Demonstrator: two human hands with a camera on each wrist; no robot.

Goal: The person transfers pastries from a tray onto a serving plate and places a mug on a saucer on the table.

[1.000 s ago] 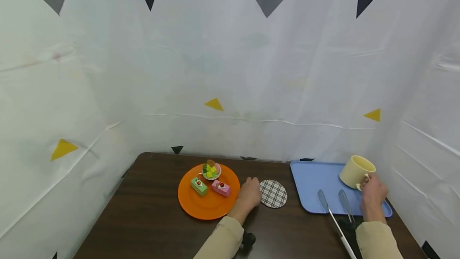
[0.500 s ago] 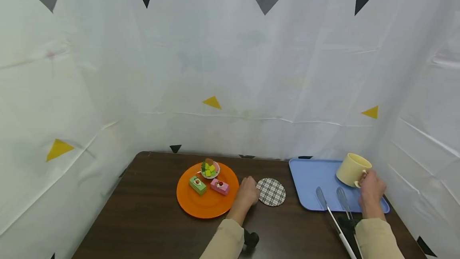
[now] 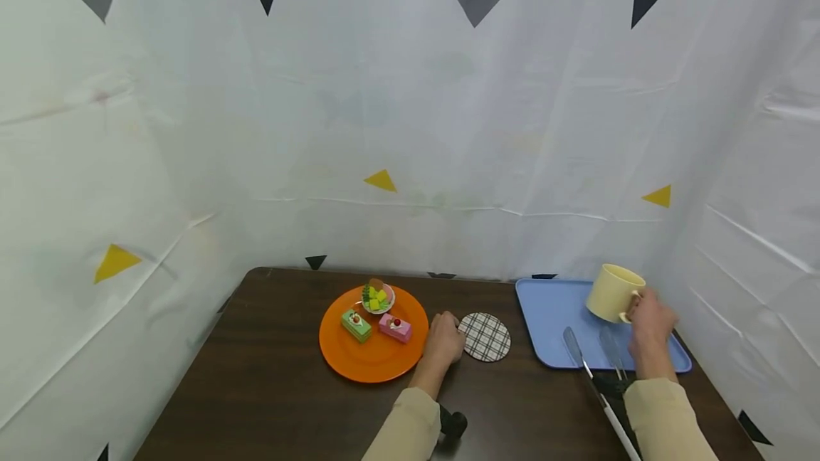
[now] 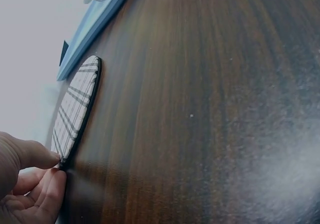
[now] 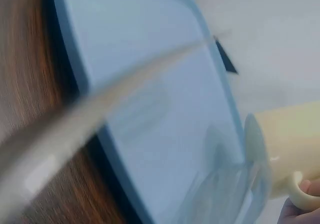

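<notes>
In the head view my left hand (image 3: 445, 339) is at the left edge of a round checked coaster (image 3: 488, 338) on the dark table. The left wrist view shows thumb and fingertips pinching the rim of that coaster (image 4: 76, 106). A pale yellow mug (image 3: 610, 294) is tilted over the blue tray (image 3: 537, 308) at the right. My right hand (image 3: 652, 320) grips its handle. In the right wrist view the mug (image 5: 295, 139) hangs above the tray, its base turned to the camera, with only a few fingers in view.
Long metal tongs with flat ends (image 3: 573, 343) lie across the tray's front edge, partly under the right forearm. An orange plate (image 3: 368, 368) stands left, bearing a green cake slice (image 3: 356, 326), a pink one (image 3: 394, 329) and a small bowl of food (image 3: 377, 299). White sheeting hangs behind.
My right hand has carried the mug leftward and slightly up over the tray. The left hand stays at the coaster, which keeps its place.
</notes>
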